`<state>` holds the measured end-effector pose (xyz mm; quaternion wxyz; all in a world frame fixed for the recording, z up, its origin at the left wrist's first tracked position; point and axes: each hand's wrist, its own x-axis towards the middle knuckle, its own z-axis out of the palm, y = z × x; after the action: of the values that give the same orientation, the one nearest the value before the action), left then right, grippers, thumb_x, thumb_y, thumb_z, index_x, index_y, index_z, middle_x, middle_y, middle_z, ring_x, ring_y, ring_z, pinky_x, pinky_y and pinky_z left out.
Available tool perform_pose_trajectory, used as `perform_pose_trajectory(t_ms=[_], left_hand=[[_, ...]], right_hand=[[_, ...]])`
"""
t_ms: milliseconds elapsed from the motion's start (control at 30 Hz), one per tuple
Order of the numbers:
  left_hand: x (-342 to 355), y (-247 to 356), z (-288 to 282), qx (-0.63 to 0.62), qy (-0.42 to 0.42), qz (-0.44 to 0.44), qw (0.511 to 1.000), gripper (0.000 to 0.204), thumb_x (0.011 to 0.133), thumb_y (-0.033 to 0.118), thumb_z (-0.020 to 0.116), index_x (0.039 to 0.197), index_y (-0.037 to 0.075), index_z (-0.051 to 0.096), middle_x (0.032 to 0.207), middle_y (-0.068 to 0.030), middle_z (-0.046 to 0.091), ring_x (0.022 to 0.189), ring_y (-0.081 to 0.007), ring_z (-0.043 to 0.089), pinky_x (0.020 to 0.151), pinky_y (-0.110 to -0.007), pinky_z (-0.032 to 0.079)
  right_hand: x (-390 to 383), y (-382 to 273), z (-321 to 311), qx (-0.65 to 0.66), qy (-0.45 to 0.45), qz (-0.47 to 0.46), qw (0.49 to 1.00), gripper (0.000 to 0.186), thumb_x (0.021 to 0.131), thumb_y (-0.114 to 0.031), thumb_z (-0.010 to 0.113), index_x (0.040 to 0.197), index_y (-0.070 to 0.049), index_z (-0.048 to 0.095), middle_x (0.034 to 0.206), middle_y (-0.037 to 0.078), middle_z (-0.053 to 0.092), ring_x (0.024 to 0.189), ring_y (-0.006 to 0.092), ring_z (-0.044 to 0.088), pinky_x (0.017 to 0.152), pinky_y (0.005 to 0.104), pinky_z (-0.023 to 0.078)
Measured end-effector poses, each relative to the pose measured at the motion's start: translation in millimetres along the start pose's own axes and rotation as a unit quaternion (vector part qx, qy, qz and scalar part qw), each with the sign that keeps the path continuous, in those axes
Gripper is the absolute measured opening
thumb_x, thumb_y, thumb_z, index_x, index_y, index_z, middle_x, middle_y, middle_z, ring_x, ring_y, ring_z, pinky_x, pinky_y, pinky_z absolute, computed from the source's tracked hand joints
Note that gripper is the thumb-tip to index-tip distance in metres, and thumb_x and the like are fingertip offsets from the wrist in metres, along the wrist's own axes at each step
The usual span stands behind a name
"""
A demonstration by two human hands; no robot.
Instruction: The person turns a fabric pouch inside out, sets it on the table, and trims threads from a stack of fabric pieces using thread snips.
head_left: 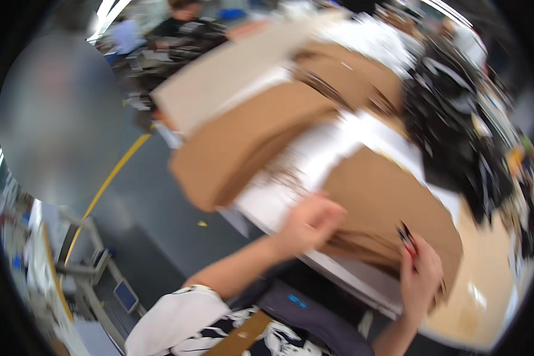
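A stack of brown cut fabric pieces (pixel 391 207) lies in front of me on the white-topped table. My right hand (pixel 422 276) is at the stack's near right side, closed around small thread snips (pixel 407 240) with dark pointed blades and red on the body. My left hand (pixel 311 225) is at the stack's near left edge with its fingers curled in. Motion blurs it, and whatever it may hold is hidden.
Farther left lies another brown fabric stack (pixel 249 142), with more brown pieces (pixel 350 71) beyond it. Black glossy bags (pixel 451 118) crowd the right side near a white plastic heap (pixel 368 38). A metal-framed stand (pixel 95 267) is on the floor at left.
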<state>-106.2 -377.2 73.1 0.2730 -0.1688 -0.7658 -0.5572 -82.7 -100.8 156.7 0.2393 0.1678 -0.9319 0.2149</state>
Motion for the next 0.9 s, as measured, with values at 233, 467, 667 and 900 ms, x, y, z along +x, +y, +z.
perform_pose_trajectory(t_ms=[233, 467, 667, 900], left_hand=[[14, 2, -3, 0.072, -0.068, -0.029, 0.995, 0.030, 0.090, -0.002, 0.070, 0.120, 0.002, 0.068, 0.126, -0.0149, 0.066, 0.119, -0.0277, 0.063, 0.103, -0.038, 0.050], [12, 5, 6, 0.069, -0.120, 0.002, 0.990, 0.037, 0.083, 0.001, 0.076, 0.120, 0.004, 0.069, 0.130, -0.0134, 0.066, 0.134, -0.0344, 0.056, 0.111, -0.045, 0.047], [10, -3, 4, 0.156, -0.153, 0.093, 0.971, 0.029, 0.085, 0.003, 0.078, 0.114, 0.004, 0.072, 0.130, -0.0105, 0.070, 0.130, -0.0375, 0.061, 0.110, -0.050, 0.048], [26, 0, 7, 0.140, -0.123, 0.082, 0.979, 0.009, 0.095, 0.003, 0.069, 0.104, 0.003, 0.072, 0.113, -0.0110, 0.076, 0.119, -0.0352, 0.069, 0.106, -0.049, 0.051]], right_hand=[[5, 0, -1, -0.026, -0.039, -0.026, 0.999, 0.031, 0.088, -0.022, 0.081, 0.114, -0.009, 0.072, 0.084, 0.003, 0.068, 0.075, 0.0238, 0.064, 0.071, 0.0371, 0.044], [4, -5, 1, -0.024, -0.076, -0.074, 0.994, 0.032, 0.086, -0.023, 0.083, 0.115, -0.011, 0.072, 0.079, 0.001, 0.064, 0.072, 0.0219, 0.062, 0.071, 0.0362, 0.043], [4, -3, -2, -0.042, -0.078, -0.078, 0.993, 0.032, 0.085, -0.023, 0.084, 0.113, -0.011, 0.073, 0.077, 0.000, 0.063, 0.071, 0.0213, 0.061, 0.070, 0.0357, 0.043], [3, 3, -7, -0.021, -0.057, -0.048, 0.997, 0.031, 0.084, -0.021, 0.084, 0.111, -0.010, 0.072, 0.078, 0.001, 0.066, 0.070, 0.0216, 0.062, 0.070, 0.0352, 0.043]])
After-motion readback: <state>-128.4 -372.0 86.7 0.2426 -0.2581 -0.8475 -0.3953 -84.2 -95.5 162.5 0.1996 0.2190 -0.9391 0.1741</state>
